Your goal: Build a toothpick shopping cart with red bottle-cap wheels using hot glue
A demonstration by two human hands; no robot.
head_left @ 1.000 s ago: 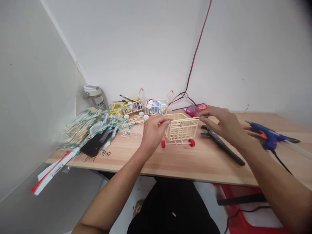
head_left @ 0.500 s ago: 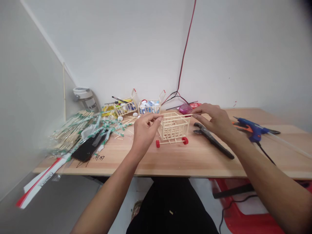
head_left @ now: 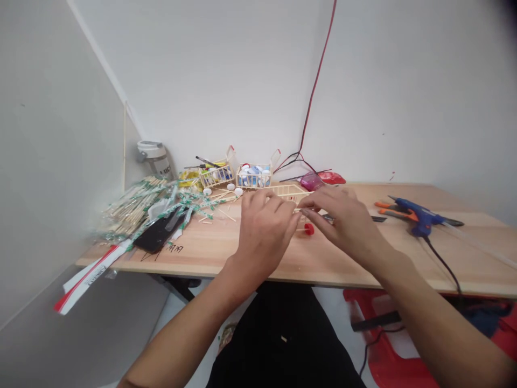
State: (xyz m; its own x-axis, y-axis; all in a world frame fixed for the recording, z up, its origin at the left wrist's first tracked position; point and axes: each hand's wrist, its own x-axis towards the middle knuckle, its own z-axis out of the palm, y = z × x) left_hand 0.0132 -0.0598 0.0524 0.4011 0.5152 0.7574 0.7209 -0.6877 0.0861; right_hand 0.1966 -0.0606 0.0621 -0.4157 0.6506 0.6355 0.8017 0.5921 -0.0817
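The left hand (head_left: 264,229) and right hand (head_left: 343,223) hide most of the stick cart (head_left: 288,189); only its far rim and one red wheel (head_left: 309,229) show. Whether either grip closes is too small to tell.

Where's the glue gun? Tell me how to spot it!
Look at the wooden table, at its right end, past the right hand. The glue gun lies there beside an orange-handled tool. It is the only blue tool, and a black cord runs from it off the front edge.
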